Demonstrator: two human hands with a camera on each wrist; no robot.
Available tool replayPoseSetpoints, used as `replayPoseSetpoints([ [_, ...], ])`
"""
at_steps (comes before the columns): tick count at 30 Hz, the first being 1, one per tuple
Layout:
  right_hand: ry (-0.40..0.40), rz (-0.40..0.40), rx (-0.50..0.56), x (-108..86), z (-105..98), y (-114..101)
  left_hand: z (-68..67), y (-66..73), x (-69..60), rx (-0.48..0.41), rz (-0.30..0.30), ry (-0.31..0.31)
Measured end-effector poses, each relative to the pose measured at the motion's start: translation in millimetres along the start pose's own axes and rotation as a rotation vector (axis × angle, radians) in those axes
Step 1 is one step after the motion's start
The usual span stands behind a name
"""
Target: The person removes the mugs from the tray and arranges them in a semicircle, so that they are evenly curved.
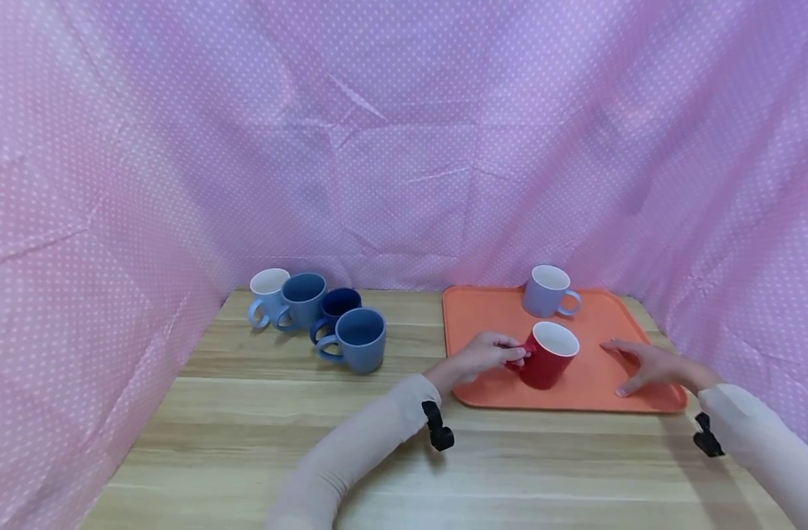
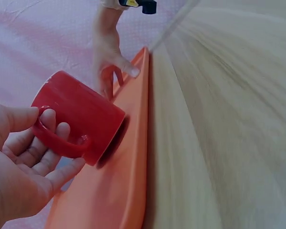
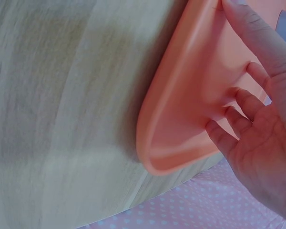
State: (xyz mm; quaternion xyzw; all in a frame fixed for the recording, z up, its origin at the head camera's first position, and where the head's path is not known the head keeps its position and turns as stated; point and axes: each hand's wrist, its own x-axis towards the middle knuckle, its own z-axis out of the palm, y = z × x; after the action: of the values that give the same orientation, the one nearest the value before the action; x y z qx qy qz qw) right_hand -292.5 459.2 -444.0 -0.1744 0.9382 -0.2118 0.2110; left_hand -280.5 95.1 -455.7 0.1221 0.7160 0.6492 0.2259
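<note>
My left hand (image 1: 479, 356) pinches the handle of a red mug (image 1: 545, 368), white inside, over the front middle of an orange tray (image 1: 483, 309). In the left wrist view the thumb and fingers hold the handle of the red mug (image 2: 81, 114); its base is close to the tray, and I cannot tell whether all of it touches. My right hand (image 1: 654, 366) holds nothing and is spread low over the tray's right part. In the right wrist view its fingertips (image 3: 212, 125) are at the tray surface. A lavender mug (image 1: 544, 293) stands upright at the tray's back.
Left of the tray, several mugs stand close together on the wooden table (image 1: 258, 434): a light blue mug (image 1: 269, 291), a grey-blue mug (image 1: 303, 309), a dark blue mug (image 1: 339, 300) and a nearer grey-blue mug (image 1: 362, 346). Pink dotted cloth (image 1: 404, 147) hangs behind and at both sides.
</note>
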Motion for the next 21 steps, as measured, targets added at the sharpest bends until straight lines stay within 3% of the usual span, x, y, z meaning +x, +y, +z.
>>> replayPoseSetpoints([
  [4,-0.006,-0.009,-0.005,0.9,-1,-1,-4.8,3.2,-3.6,0.001,0.013,0.038],
  [14,-0.027,0.011,0.003,-1.7,-3,-3,-23.3,1.3,-20.5,-0.080,0.088,0.005],
  [21,-0.010,-0.017,0.003,-0.6,-3,-5,-46.4,4.7,-39.6,-0.078,0.061,0.040],
])
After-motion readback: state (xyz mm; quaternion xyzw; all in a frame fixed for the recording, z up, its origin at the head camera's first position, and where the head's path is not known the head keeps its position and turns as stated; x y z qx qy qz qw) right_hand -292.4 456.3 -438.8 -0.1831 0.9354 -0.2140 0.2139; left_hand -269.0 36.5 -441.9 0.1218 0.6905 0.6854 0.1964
